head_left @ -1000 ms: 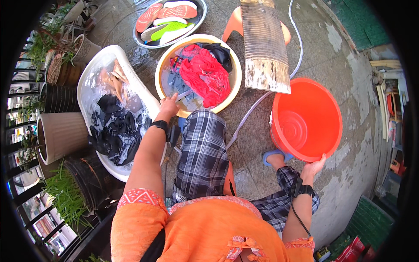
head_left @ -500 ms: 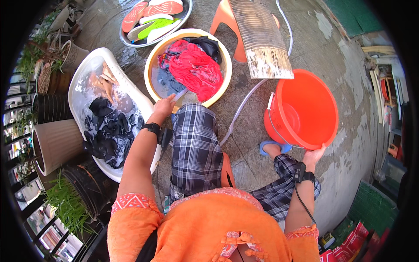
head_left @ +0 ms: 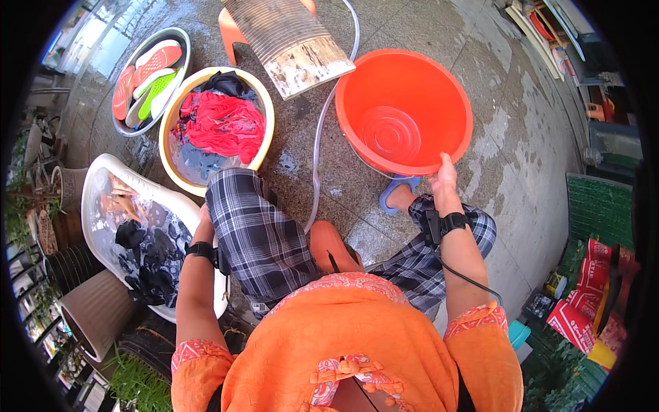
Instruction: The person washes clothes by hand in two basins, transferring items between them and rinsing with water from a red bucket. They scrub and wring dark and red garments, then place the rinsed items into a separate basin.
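My right hand grips the rim of a large red bucket; its wide mouth faces me and no water shows in it. Beside my left knee, my left hand is low near the white tub's edge, its fingers hidden behind the plaid trouser leg. In that white tub, dark clothes and a tan garment lie in sudsy water. The yellow-rimmed basin ahead of my knee holds a red garment and dark cloth in water.
A wooden washboard leans on an orange stool. A clear hose runs across the wet paving. Shoe soles fill a metal basin at far left. Plant pots line the left side; a red bag lies at right.
My left hand has drawn back from the yellow basin, where it held a clear hose end, to beside my knee. The view has turned rightward; my right hand still grips the bucket.
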A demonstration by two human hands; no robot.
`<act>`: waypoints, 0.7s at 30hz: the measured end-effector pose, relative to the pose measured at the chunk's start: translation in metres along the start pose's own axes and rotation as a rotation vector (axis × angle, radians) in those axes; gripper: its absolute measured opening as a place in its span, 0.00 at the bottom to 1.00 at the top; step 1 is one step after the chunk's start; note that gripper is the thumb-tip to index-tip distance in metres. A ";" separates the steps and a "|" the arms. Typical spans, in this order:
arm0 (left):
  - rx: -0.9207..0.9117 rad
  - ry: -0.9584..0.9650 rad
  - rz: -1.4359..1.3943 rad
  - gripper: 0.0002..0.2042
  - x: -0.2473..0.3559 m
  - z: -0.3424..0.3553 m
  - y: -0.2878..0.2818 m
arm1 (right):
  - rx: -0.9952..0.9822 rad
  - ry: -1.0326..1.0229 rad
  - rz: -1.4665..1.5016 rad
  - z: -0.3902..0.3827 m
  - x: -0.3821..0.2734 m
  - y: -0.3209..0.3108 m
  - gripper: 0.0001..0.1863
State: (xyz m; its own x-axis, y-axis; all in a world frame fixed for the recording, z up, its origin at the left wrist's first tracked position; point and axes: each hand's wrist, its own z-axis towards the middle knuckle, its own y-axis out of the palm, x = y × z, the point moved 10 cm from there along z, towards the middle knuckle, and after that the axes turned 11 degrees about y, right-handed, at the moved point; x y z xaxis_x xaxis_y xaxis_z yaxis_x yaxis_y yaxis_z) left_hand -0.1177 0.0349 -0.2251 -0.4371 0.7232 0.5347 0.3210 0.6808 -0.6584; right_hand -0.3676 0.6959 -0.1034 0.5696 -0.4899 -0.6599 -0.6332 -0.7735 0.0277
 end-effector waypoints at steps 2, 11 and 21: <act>-0.013 0.016 -0.010 0.21 0.002 -0.002 -0.002 | -0.036 -0.006 -0.035 0.000 0.004 0.001 0.18; 0.061 0.088 0.152 0.23 0.048 -0.015 -0.025 | -0.113 0.059 -0.254 -0.004 0.001 0.012 0.18; 0.239 0.002 0.164 0.23 0.116 -0.049 -0.057 | 0.019 -0.044 -0.272 0.010 -0.018 0.014 0.18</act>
State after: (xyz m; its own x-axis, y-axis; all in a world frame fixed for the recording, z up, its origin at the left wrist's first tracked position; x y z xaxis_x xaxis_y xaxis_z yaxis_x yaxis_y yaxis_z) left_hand -0.1456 0.0856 -0.0992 -0.3937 0.8218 0.4119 0.1797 0.5082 -0.8423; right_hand -0.3916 0.6977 -0.0987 0.6969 -0.2474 -0.6731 -0.4705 -0.8661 -0.1688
